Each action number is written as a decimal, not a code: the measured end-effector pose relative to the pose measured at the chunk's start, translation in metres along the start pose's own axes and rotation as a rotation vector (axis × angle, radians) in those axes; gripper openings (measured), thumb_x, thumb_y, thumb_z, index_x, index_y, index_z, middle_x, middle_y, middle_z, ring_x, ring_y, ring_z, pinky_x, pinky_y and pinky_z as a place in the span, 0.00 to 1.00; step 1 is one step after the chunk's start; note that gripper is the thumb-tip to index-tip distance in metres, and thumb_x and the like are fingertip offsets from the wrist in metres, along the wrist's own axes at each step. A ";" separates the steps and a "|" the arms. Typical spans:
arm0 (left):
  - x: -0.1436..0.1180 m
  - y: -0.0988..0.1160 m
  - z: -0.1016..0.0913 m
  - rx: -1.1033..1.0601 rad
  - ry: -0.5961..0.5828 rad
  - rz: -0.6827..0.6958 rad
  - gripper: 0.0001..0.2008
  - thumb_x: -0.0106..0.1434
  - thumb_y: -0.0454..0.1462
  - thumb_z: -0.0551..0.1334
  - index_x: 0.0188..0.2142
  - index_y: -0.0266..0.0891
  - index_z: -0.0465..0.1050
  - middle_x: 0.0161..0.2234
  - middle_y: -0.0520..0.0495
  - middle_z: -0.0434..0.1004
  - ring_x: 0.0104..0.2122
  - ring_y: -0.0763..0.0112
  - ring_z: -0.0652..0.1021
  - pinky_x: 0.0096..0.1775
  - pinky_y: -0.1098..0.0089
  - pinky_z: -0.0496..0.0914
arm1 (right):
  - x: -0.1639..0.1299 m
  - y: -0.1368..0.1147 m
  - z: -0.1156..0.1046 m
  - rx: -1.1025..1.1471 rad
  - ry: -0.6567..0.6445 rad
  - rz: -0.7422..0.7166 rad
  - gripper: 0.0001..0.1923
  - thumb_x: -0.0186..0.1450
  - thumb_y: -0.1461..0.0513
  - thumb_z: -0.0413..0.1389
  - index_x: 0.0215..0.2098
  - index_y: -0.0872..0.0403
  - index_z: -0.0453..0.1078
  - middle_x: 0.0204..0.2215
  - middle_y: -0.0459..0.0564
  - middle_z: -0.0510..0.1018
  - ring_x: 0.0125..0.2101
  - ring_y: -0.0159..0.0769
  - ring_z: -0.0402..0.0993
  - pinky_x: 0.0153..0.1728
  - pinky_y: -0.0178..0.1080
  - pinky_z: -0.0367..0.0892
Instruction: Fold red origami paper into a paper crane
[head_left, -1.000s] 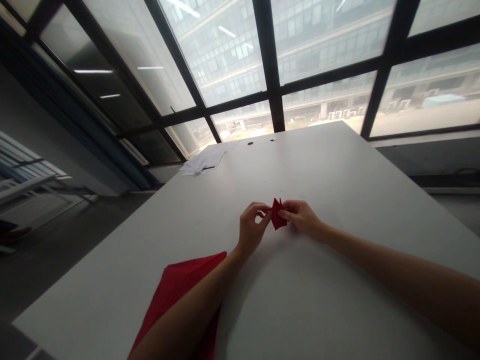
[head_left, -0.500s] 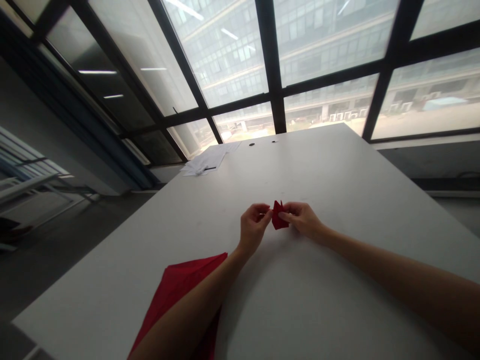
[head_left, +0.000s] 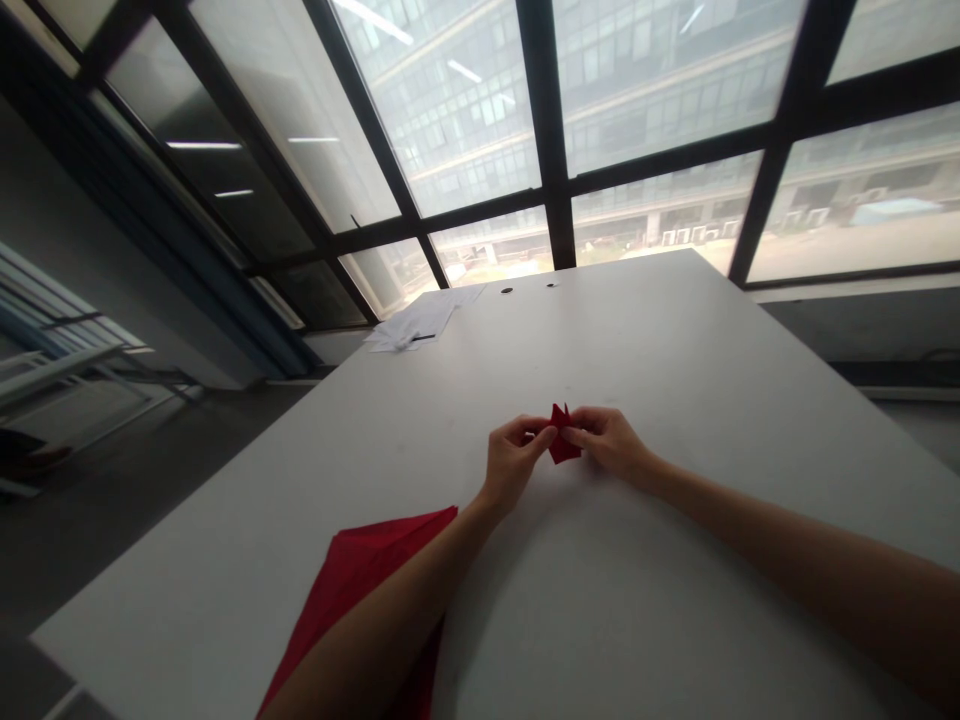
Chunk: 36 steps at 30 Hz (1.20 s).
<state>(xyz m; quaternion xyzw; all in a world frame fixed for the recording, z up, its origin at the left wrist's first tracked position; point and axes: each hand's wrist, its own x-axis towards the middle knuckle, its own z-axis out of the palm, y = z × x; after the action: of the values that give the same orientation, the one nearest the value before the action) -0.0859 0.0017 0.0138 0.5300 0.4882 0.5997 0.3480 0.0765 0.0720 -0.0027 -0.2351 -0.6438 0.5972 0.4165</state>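
Tall dark-framed windows (head_left: 547, 130) fill the scene from 10 to 2 o'clock, and an office block is seen through the glass. Below them a wide white bench (head_left: 675, 360) is spread across the middle and lower part of the view. At 7 o'clock, on the near edge of the bench, a large red sheet of paper (head_left: 352, 590) is laid flat and is partly covered by the left forearm. At 11 o'clock, near the far left corner of the bench, a loose stack of white papers (head_left: 416, 322) is seen, and two small dark round holes (head_left: 507, 291) are set in the bench top just beside it, toward 12 o'clock. Near the centre of the bench, the left hand (head_left: 511, 462) and the right hand (head_left: 611, 440) are brought close together. Between them a small folded red paper piece (head_left: 562, 447) is held just above the bench top, its points turned toward 12 o'clock. The fingers of both hands are pinched on it, the left from 9 o'clock and the right from 3 o'clock.
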 end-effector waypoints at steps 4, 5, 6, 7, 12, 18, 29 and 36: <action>0.000 -0.001 0.001 0.019 0.048 0.008 0.13 0.58 0.43 0.71 0.35 0.35 0.81 0.32 0.44 0.82 0.31 0.68 0.79 0.36 0.68 0.74 | 0.000 0.000 0.000 -0.045 -0.010 -0.009 0.15 0.60 0.53 0.63 0.36 0.57 0.78 0.30 0.50 0.81 0.30 0.36 0.75 0.31 0.37 0.68; 0.000 -0.001 0.001 0.022 0.055 0.009 0.12 0.58 0.43 0.71 0.35 0.35 0.81 0.31 0.44 0.81 0.31 0.68 0.79 0.35 0.68 0.74 | -0.001 0.000 -0.001 -0.057 -0.012 -0.012 0.15 0.60 0.53 0.63 0.36 0.57 0.78 0.30 0.50 0.81 0.30 0.36 0.75 0.31 0.37 0.68; 0.000 -0.001 0.001 0.021 0.050 0.009 0.12 0.58 0.43 0.71 0.35 0.35 0.80 0.32 0.44 0.81 0.31 0.68 0.79 0.36 0.68 0.74 | -0.001 0.000 -0.001 -0.063 -0.009 -0.012 0.15 0.60 0.52 0.63 0.35 0.57 0.78 0.30 0.50 0.81 0.30 0.37 0.75 0.31 0.37 0.68; 0.000 -0.001 0.002 0.019 0.033 0.006 0.13 0.58 0.43 0.71 0.36 0.35 0.80 0.33 0.44 0.81 0.33 0.67 0.79 0.37 0.68 0.74 | -0.001 0.001 -0.001 -0.059 -0.003 -0.009 0.15 0.59 0.52 0.63 0.35 0.57 0.78 0.29 0.51 0.81 0.29 0.37 0.76 0.31 0.37 0.68; -0.002 -0.002 0.004 0.038 -0.034 -0.021 0.16 0.56 0.43 0.72 0.41 0.35 0.79 0.37 0.41 0.81 0.36 0.63 0.80 0.39 0.64 0.76 | -0.001 -0.001 0.001 0.065 0.003 0.033 0.18 0.57 0.51 0.65 0.35 0.58 0.77 0.29 0.52 0.82 0.29 0.39 0.78 0.32 0.40 0.72; -0.003 -0.005 0.005 0.017 0.014 -0.011 0.14 0.57 0.44 0.71 0.37 0.35 0.79 0.34 0.43 0.81 0.33 0.64 0.80 0.37 0.64 0.76 | -0.001 0.000 0.001 0.057 0.006 0.012 0.18 0.57 0.50 0.65 0.34 0.58 0.77 0.27 0.51 0.81 0.29 0.38 0.78 0.32 0.39 0.73; -0.004 0.000 0.007 -0.021 0.031 -0.040 0.13 0.57 0.44 0.70 0.31 0.35 0.79 0.29 0.47 0.79 0.30 0.70 0.77 0.34 0.70 0.72 | -0.001 0.001 0.001 -0.036 0.018 0.001 0.16 0.58 0.51 0.64 0.33 0.57 0.78 0.27 0.50 0.80 0.27 0.35 0.74 0.28 0.36 0.67; -0.002 -0.001 0.004 0.047 0.046 -0.043 0.15 0.58 0.47 0.69 0.28 0.35 0.78 0.25 0.49 0.76 0.26 0.73 0.73 0.30 0.73 0.66 | -0.001 0.001 0.002 -0.044 0.014 0.040 0.17 0.58 0.51 0.63 0.32 0.57 0.77 0.25 0.48 0.79 0.25 0.33 0.72 0.26 0.35 0.65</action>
<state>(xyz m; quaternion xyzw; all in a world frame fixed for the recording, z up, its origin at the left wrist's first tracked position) -0.0819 0.0010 0.0120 0.5134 0.5213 0.5926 0.3369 0.0758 0.0701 -0.0035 -0.2610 -0.6491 0.5896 0.4037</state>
